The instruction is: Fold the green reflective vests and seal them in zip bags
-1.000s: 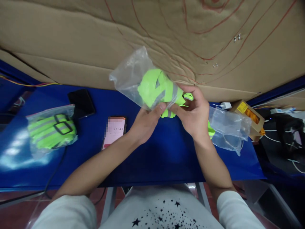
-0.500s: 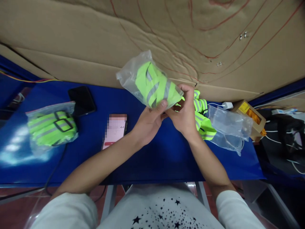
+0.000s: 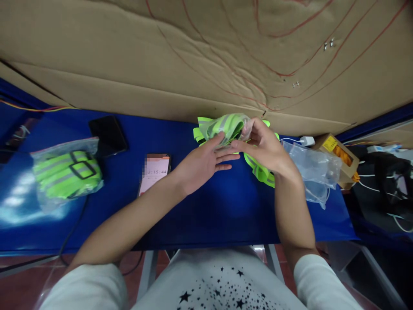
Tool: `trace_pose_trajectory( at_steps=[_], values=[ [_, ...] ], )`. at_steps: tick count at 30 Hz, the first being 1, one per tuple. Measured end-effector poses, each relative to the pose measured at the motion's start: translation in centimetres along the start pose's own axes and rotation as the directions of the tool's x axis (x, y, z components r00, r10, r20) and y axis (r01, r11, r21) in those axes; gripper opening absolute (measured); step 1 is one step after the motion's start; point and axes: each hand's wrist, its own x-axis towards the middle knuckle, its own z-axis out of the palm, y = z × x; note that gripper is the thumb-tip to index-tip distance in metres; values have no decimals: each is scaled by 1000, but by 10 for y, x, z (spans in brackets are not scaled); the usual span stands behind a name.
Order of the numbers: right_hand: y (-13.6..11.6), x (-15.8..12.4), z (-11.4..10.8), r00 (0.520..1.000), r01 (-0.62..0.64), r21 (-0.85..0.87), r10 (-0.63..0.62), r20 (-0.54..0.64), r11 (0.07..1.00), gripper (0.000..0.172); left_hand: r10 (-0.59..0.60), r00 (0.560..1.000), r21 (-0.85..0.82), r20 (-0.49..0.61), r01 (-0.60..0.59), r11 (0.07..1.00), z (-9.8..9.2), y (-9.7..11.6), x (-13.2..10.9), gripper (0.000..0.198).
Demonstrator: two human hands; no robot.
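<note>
- As the head view shows it, the right hand (image 3: 263,146) pinches the edge of a clear bag (image 3: 211,128) near the middle of the desk's (image 3: 213,215) far edge.
- The left hand (image 3: 201,165) has its fingers spread and its thumb up against the bag.
- The green reflective bundle (image 3: 230,123) is partly in that bag; some fabric shows past its left side, so bundle and bag look not yet fully together or apart.
- More green fabric (image 3: 261,172) lies under the right hand, outside plastic; whether it joins the bundle I cannot tell.
- Towards the desk's right edge lies empty clear packaging (image 3: 319,165).
- Near the left edge, a bagged green bundle (image 3: 67,174) appears finished.
</note>
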Motion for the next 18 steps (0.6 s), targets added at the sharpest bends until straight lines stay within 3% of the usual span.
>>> trace_pose_trajectory(
  at_steps=[5, 7, 8, 9, 10, 11, 12, 13, 14, 15, 17, 18],
  values=[
    [11, 8, 10, 990, -22, -38, 16, -140, 999, 46, -72, 996, 107, 47, 67, 992, 4, -1, -1, 69],
    [6, 9, 7, 985, -73, 104, 87, -146, 992, 50, 14, 999, 294, 49, -28, 956, 3, 5, -7, 76],
    [2, 8, 4, 981, -110, 204, 139, -136, 973, 52, 145, 989, 418, 27, -143, 897, 1, 9, -10, 72],
    [-3, 7, 0, 975, -150, 308, 191, -110, 940, 54, 336, 942, 550, 9, -285, 785, -2, 13, -13, 63],
    [-9, 6, -4, 970, -189, 401, 235, -68, 896, 55, 553, 832, 670, 31, -428, 606, -6, 18, -14, 51],
    [-15, 4, -8, 964, -223, 475, 266, -23, 851, 55, 733, 673, 752, 96, -532, 389, -12, 21, -15, 44],
    [-21, 3, -11, 958, -250, 526, 286, 13, 813, 55, 829, 525, 778, 190, -596, 198, -17, 25, -13, 61],
    [-26, 1, -13, 953, -272, 560, 299, 45, 783, 53, 854, 441, 761, 277, -643, 86, -22, 27, -11, 90],
    [-31, -1, -13, 949, -293, 583, 305, 80, 758, 50, 834, 433, 720, 341, -691, 65, -27, 29, -8, 113],
    [-34, -4, -13, 946, -311, 597, 299, 122, 740, 45, 784, 493, 672, 376, -728, 135, -30, 30, -5, 120],
    [-40, -9, -11, 946, -325, 593, 269, 184, 737, 33, 647, 669, 613, 366, -696, 373, -33, 32, -1, 98],
    [-43, -12, -10, 956, -293, 565, 243, 164, 771, 29, 595, 733, 610, 329, -646, 458, -33, 32, 0, 80]
  ],
)
